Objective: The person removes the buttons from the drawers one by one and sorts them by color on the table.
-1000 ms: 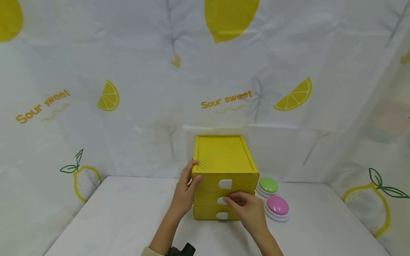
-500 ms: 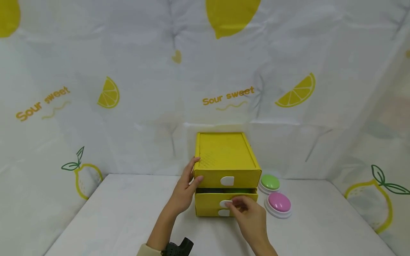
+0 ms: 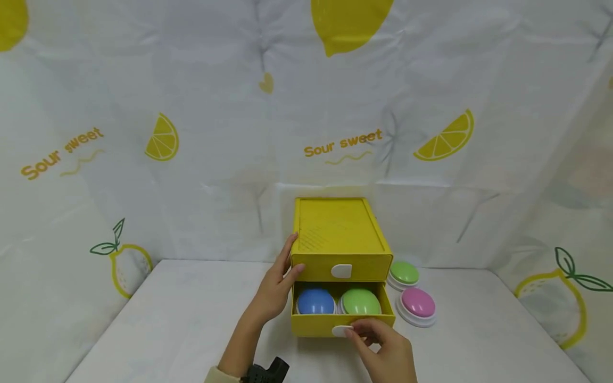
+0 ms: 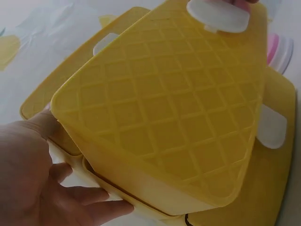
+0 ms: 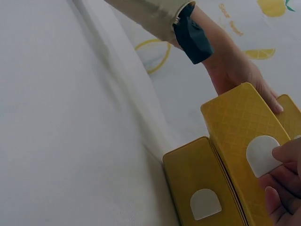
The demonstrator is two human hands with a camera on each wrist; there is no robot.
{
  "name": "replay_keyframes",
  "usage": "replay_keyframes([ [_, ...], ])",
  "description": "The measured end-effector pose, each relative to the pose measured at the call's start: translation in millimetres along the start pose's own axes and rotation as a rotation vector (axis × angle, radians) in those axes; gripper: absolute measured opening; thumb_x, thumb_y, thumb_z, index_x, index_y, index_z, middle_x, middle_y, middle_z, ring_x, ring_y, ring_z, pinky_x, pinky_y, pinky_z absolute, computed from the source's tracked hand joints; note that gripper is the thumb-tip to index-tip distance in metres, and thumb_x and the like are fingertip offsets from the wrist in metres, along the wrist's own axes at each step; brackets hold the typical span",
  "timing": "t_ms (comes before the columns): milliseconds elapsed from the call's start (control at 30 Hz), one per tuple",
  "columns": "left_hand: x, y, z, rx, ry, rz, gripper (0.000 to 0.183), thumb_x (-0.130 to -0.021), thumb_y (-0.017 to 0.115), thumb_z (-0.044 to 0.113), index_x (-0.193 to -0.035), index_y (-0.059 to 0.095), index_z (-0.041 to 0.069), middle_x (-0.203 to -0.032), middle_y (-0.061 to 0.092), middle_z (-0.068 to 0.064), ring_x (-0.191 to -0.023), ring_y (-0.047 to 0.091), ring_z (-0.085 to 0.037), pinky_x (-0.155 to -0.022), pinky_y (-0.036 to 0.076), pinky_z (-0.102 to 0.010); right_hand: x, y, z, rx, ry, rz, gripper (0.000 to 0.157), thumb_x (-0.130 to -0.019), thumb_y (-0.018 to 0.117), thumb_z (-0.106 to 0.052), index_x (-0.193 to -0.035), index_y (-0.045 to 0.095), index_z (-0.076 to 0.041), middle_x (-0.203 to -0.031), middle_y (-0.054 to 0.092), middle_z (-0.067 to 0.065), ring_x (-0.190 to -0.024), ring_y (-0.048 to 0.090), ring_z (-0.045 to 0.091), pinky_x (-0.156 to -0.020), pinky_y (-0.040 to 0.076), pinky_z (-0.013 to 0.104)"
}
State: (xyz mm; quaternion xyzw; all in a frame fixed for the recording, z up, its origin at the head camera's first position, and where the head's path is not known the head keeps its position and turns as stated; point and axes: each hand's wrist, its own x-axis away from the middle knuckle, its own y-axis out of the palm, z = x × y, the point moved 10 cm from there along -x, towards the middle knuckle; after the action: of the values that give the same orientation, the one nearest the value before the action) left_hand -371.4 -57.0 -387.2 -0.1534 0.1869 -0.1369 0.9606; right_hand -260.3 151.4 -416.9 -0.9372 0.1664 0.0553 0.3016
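A yellow drawer cabinet (image 3: 342, 226) stands on the table, its middle drawer (image 3: 311, 325) pulled out. Inside that drawer sit a blue domed push button (image 3: 316, 301) and a green domed push button (image 3: 361, 302), side by side, each on a white base. My right hand (image 3: 383, 351) pinches the drawer's white handle (image 3: 341, 331) between thumb and fingers; the right wrist view shows the same handle (image 5: 263, 156) held. My left hand (image 3: 274, 290) rests against the cabinet's left side, thumb at the front edge. Extended fingers (image 4: 89, 194) touch the side in the left wrist view.
Right of the cabinet, on the white table (image 3: 191, 319), stand another green button (image 3: 404, 272) and a pink button (image 3: 419, 302). The bottom drawer (image 5: 190, 181) is closed. A lemon-print sheet (image 3: 215, 133) hangs close behind the cabinet.
My right hand has drawn the middle drawer out toward me from closed, bringing the blue and green buttons into sight. My left hand stays at the cabinet's left side.
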Motion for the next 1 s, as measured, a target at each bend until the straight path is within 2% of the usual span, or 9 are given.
replay_keyframes([
  [100, 1.8, 1.7, -0.4, -0.006, -0.021, -0.004, 0.064, -0.107, 0.046, 0.044, -0.157, 0.007, 0.054, -0.170, 0.016, 0.009, -0.153, 0.033, -0.030, -0.123, 0.031, -0.055, 6.2, -0.8, 1.8, 0.016, 0.013, -0.031, 0.011, -0.082, 0.085, -0.020, -0.089, 0.076, -0.018, -0.083, 0.074, -0.009, -0.070, 0.058, -0.001, -0.065, 0.054, 0.017],
  [367, 7.1, 2.4, -0.9, -0.036, -0.021, -0.035, 0.068, -0.108, 0.041, 0.044, -0.161, -0.001, 0.044, -0.171, 0.010, 0.008, -0.154, 0.029, -0.031, -0.122, 0.031, -0.055, 19.8, 4.2, 13.1, -0.039, 0.056, -0.121, 0.013, -0.084, 0.083, -0.022, -0.093, 0.077, -0.014, -0.083, 0.075, -0.007, -0.068, 0.060, -0.001, -0.067, 0.056, 0.016],
  [567, 9.4, 0.9, -3.1, -0.032, -0.008, -0.031, 0.065, -0.109, 0.040, 0.043, -0.159, -0.002, 0.050, -0.170, 0.010, 0.009, -0.153, 0.030, -0.031, -0.121, 0.033, -0.053, 21.1, 5.2, 10.4, -0.050, -0.046, -0.283, 0.019, -0.090, 0.077, -0.028, -0.101, 0.077, -0.012, -0.089, 0.076, -0.005, -0.072, 0.061, -0.003, -0.067, 0.057, 0.017],
  [633, 9.0, 1.7, -1.4, -0.036, 0.002, -0.018, 0.064, -0.109, 0.040, 0.043, -0.159, -0.001, 0.050, -0.170, 0.011, 0.009, -0.153, 0.030, -0.030, -0.121, 0.033, -0.053, 17.7, -2.8, 6.0, -0.036, -0.071, -0.335, 0.022, -0.092, 0.075, -0.029, -0.103, 0.077, -0.011, -0.089, 0.076, -0.004, -0.070, 0.062, -0.001, -0.065, 0.057, 0.017],
  [733, 8.1, 2.4, 0.2, -0.045, 0.005, 0.006, 0.064, -0.109, 0.040, 0.044, -0.159, 0.002, 0.049, -0.170, 0.013, 0.010, -0.152, 0.033, -0.029, -0.120, 0.035, -0.051, 7.1, -23.5, -7.2, -0.011, -0.109, -0.347, 0.022, -0.092, 0.075, -0.030, -0.104, 0.077, -0.013, -0.087, 0.076, -0.005, -0.068, 0.062, 0.001, -0.063, 0.057, 0.018],
  [800, 8.1, 2.1, 1.7, -0.052, 0.009, 0.022, 0.063, -0.108, 0.041, 0.043, -0.160, 0.004, 0.047, -0.169, 0.015, 0.009, -0.152, 0.032, -0.028, -0.121, 0.034, -0.050, -1.0, -38.0, -22.1, 0.015, -0.201, -0.335, 0.020, -0.092, 0.075, -0.030, -0.104, 0.076, -0.015, -0.086, 0.074, -0.009, -0.070, 0.062, 0.000, -0.062, 0.056, 0.019],
  [900, 8.7, 0.8, 2.4, -0.068, 0.014, 0.039, 0.063, -0.109, 0.042, 0.042, -0.161, 0.006, 0.044, -0.169, 0.017, 0.007, -0.153, 0.031, -0.027, -0.122, 0.033, -0.050, -8.2, -58.6, -50.3, 0.069, -0.462, -0.281, 0.012, -0.089, 0.078, -0.026, -0.100, 0.077, -0.021, -0.087, 0.072, -0.017, -0.076, 0.063, -0.003, -0.066, 0.057, 0.020],
  [967, 9.3, -0.4, 2.8, -0.079, 0.021, 0.047, 0.063, -0.109, 0.042, 0.041, -0.161, 0.007, 0.044, -0.169, 0.017, 0.006, -0.153, 0.031, -0.027, -0.121, 0.033, -0.051, -11.4, -66.0, -62.7, 0.091, -0.592, -0.283, 0.009, -0.089, 0.078, -0.023, -0.098, 0.076, -0.023, -0.089, 0.072, -0.019, -0.080, 0.064, -0.003, -0.068, 0.057, 0.020],
  [1000, 9.4, -0.9, 3.2, -0.083, 0.025, 0.050, 0.062, -0.109, 0.042, 0.040, -0.161, 0.008, 0.044, -0.169, 0.018, 0.005, -0.152, 0.033, -0.028, -0.121, 0.034, -0.052, -13.8, -67.4, -66.1, 0.089, -0.630, -0.305, 0.009, -0.090, 0.078, -0.022, -0.099, 0.077, -0.023, -0.090, 0.073, -0.017, -0.081, 0.064, -0.003, -0.069, 0.058, 0.021],
])
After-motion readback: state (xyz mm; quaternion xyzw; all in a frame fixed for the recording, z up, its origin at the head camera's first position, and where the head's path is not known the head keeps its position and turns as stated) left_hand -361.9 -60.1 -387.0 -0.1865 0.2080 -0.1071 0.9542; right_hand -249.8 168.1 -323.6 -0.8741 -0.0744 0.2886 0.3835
